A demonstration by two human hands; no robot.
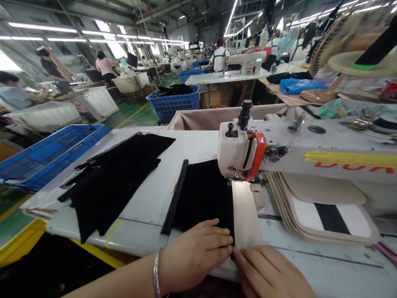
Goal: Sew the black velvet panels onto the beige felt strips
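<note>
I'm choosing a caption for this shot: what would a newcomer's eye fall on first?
Probably the pale sewing machine with its orange-red guard, reaching in from the right. Next, at the bottom centre, the left hand lies on black fabric while the right hand touches the near end of a pale strip. A bright blue crate stands out on the left.

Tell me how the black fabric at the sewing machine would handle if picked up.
The black fabric would probably sag, as it lies flat and looks thin. Its left edge may stay straighter, given the thicker-looking strip there.
</note>
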